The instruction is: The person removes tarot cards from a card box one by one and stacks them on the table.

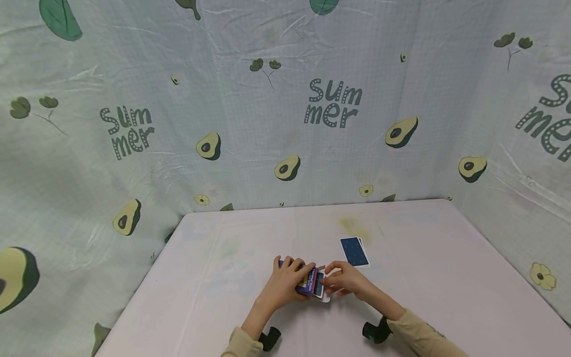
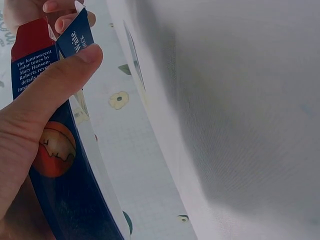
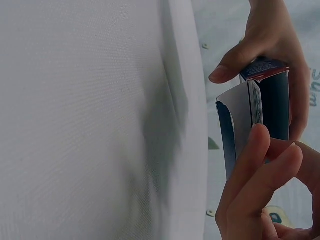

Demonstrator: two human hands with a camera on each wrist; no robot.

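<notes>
The left hand (image 1: 287, 283) is wrapped around a dark blue and purple cardboard card box with white lettering (image 1: 307, 283), thumb along one face and fingers over the other. The box is held up over the near half of the worktop, roughly in the middle, and its open end points toward the other hand. The left wrist view shows a red inner flap (image 2: 33, 39), a round orange-red picture (image 2: 56, 150) and the word "Waite" printed near the opening.

The right hand (image 1: 347, 278) is at that open end, fingers bent, its tips right by a stack of blue-backed, white-edged cards (image 1: 319, 285) that pokes out of the box — whether it truly pinches them, I cannot tell from here.

A little beyond the right hand, a few more dark blue cards with white borders (image 1: 354, 252) lie flat on the white, cloth-covered worktop (image 1: 232, 317), one corner showing from underneath. A faint yellowish stain (image 1: 354, 227) marks the cloth just past them. Beige sleeves (image 1: 424, 333) cover the forearms, and a pale curtain printed with avocados and "summer" (image 1: 250, 109) hangs behind — creased here and there.
</notes>
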